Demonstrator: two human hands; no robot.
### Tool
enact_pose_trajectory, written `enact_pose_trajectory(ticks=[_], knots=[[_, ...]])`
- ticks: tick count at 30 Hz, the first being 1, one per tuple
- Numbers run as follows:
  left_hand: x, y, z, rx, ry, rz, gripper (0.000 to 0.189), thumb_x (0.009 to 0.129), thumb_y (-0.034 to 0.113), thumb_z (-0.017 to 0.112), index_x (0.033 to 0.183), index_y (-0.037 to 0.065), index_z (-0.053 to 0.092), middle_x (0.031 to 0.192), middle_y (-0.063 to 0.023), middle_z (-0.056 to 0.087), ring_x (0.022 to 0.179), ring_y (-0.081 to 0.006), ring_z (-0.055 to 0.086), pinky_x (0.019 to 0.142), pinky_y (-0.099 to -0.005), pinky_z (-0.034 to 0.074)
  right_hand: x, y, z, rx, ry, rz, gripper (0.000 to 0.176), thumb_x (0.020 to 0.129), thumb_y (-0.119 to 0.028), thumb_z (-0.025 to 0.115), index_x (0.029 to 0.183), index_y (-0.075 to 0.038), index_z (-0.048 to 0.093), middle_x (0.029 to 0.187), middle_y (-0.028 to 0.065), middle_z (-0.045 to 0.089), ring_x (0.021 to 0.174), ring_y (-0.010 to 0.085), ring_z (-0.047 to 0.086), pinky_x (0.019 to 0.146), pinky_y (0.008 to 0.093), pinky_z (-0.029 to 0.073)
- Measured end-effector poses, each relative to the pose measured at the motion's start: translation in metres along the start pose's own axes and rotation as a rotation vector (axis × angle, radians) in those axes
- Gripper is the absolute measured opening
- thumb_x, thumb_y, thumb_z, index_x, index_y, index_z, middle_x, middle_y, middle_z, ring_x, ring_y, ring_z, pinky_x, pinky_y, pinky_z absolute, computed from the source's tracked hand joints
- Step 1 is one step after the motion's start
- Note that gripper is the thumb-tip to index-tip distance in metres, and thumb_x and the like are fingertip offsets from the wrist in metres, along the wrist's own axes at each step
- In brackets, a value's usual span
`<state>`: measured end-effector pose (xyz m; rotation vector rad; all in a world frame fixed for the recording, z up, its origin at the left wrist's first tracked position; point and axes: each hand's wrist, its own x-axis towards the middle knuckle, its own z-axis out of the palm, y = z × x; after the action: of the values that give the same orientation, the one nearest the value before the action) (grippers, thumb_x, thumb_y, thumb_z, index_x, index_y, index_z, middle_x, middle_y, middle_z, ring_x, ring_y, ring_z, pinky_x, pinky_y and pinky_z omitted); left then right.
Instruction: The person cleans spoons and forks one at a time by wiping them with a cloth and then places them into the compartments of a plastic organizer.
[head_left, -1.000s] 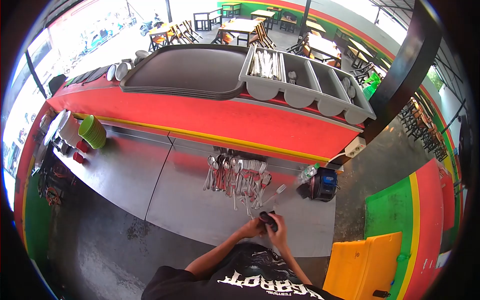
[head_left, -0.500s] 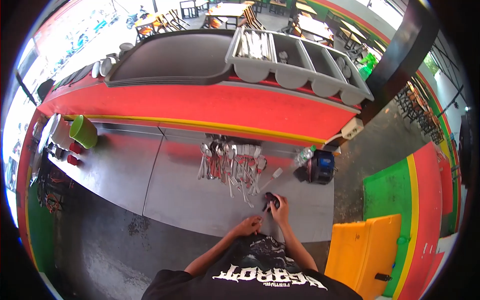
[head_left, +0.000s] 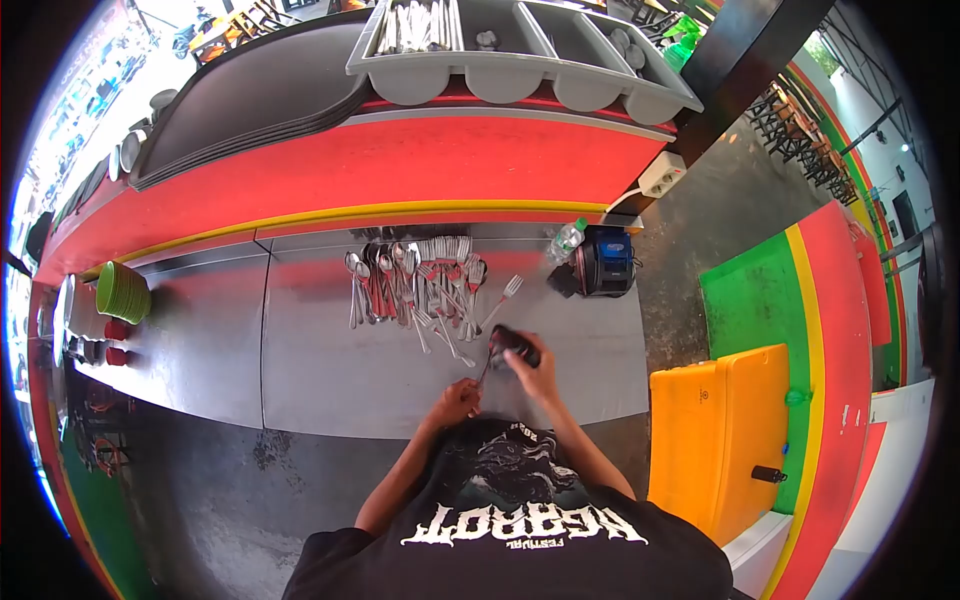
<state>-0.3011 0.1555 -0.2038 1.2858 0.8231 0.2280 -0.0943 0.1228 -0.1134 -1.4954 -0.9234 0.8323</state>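
In the head view, my left hand (head_left: 459, 401) is closed around the handle of a thin piece of metal cutlery (head_left: 486, 370) close to the table's front edge. My right hand (head_left: 537, 372) grips a bunched dark cloth (head_left: 514, 345) against the cutlery's upper end, which the cloth hides. Just beyond the cloth lies a fork (head_left: 507, 297), tines pointing away from me. A loose pile of spoons and forks (head_left: 415, 285) spreads over the steel table (head_left: 350, 385), left of and beyond my hands.
A plastic bottle (head_left: 567, 240) and a dark blue-black bag (head_left: 606, 262) stand at the table's right end. Green stacked baskets (head_left: 122, 292) are far left. On the red ledge sit black trays (head_left: 260, 80) and a grey cutlery holder (head_left: 500, 75). A yellow box (head_left: 715, 430) stands right.
The camera view has tilted down and shifted, so the table sits higher and further left. The cloth has come round the cutlery's upper end, and the cutlery shows more clearly between my hands.
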Motion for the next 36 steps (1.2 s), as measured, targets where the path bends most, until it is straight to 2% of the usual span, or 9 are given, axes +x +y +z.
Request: enact_pose_trajectory(ticks=[3,6,9,12,15,21,25,30,36], knots=[[0.006,0.003,0.003,0.053,-0.068,0.023,0.024,0.093,0.015,0.057,0.105,-0.005,0.056,0.074,-0.0131,0.067,0.064,-0.0159,0.065,0.058,-0.0314,0.052,-0.02,0.018,0.011,-0.27,-0.268,-0.273,0.037,0.077,-0.009,0.071,0.113,-0.007,0.065,0.103,0.0087,0.064,0.096,0.0242,0.061,0.087,0.0344,0.047],[0.006,-0.007,0.014,0.727,0.062,-0.135,0.033,0.088,0.007,0.056,0.12,-0.001,0.054,0.075,-0.0089,0.065,0.062,-0.0152,0.062,0.058,-0.0313,0.051,-0.031,0.042,0.023,-0.511,-0.378,-0.329,0.041,0.071,-0.007,0.07,0.112,-0.012,0.066,0.105,0.0108,0.061,0.102,0.0324,0.056,0.091,0.0401,0.045],[-0.002,-0.005,0.019,0.324,0.066,0.094,0.022,0.09,0.012,0.056,0.104,-0.004,0.056,0.071,-0.0182,0.064,0.062,-0.0251,0.065,0.059,-0.0384,0.05,-0.023,0.032,0.023,-0.618,-0.251,-0.325,0.043,0.069,-0.007,0.069,0.111,-0.013,0.066,0.104,0.0096,0.059,0.101,0.0329,0.054,0.091,0.0425,0.045],[-0.006,0.013,0.026,0.225,0.169,-0.088,0.02,0.09,0.012,0.057,0.105,-0.002,0.056,0.068,-0.0167,0.062,0.06,-0.0278,0.063,0.059,-0.0404,0.048,-0.005,0.047,0.027,-0.625,-0.13,-0.354,0.042,0.071,-0.007,0.068,0.112,-0.013,0.065,0.104,0.0099,0.058,0.099,0.0335,0.053,0.089,0.0433,0.045],[0.0,0.013,0.019,0.268,0.225,-0.011,0.02,0.091,0.013,0.056,0.105,-0.001,0.056,0.067,-0.0153,0.061,0.06,-0.0268,0.062,0.059,-0.0407,0.047,0.006,0.051,0.033,-0.63,-0.096,-0.334,0.041,0.071,-0.008,0.068,0.112,-0.013,0.064,0.103,0.0104,0.057,0.098,0.0335,0.053,0.088,0.0432,0.046],[0.003,0.01,0.007,0.295,0.21,0.001,0.019,0.092,0.015,0.057,0.104,0.0,0.057,0.066,-0.0144,0.061,0.059,-0.0252,0.062,0.058,-0.0396,0.047,0.014,0.051,0.038,-0.56,-0.013,-0.283,0.037,0.074,-0.009,0.069,0.111,-0.01,0.064,0.102,0.0131,0.059,0.098,0.0343,0.057,0.087,0.0424,0.047],[0.001,0.012,0.005,0.367,0.191,0.022,0.021,0.092,0.016,0.057,0.107,0.001,0.056,0.072,-0.018,0.063,0.067,-0.0353,0.063,0.062,-0.0448,0.048,0.022,0.062,0.038,-0.398,0.089,-0.173,0.033,0.077,-0.01,0.069,0.109,-0.007,0.063,0.097,0.0156,0.061,0.093,0.0355,0.06,0.084,0.0422,0.048],[0.002,0.007,0.01,0.582,0.234,0.069,0.027,0.093,0.022,0.054,0.113,0.005,0.053,0.09,-0.0261,0.066,0.088,-0.0484,0.061,0.074,-0.0561,0.047,0.033,0.068,0.035,-0.488,0.03,-0.128,0.033,0.076,-0.014,0.071,0.109,-0.01,0.063,0.097,0.0157,0.061,0.093,0.0365,0.06,0.082,0.0438,0.05],[-0.004,0.015,0.008,0.681,0.204,-0.002,0.033,0.093,0.027,0.05,0.118,0.006,0.05,0.094,-0.0282,0.064,0.091,-0.0495,0.06,0.078,-0.058,0.046,0.06,0.091,0.034,-0.661,0.122,-0.014,0.036,0.077,-0.02,0.071,0.11,-0.009,0.063,0.096,0.0162,0.062,0.093,0.0359,0.061,0.083,0.0431,0.05]])
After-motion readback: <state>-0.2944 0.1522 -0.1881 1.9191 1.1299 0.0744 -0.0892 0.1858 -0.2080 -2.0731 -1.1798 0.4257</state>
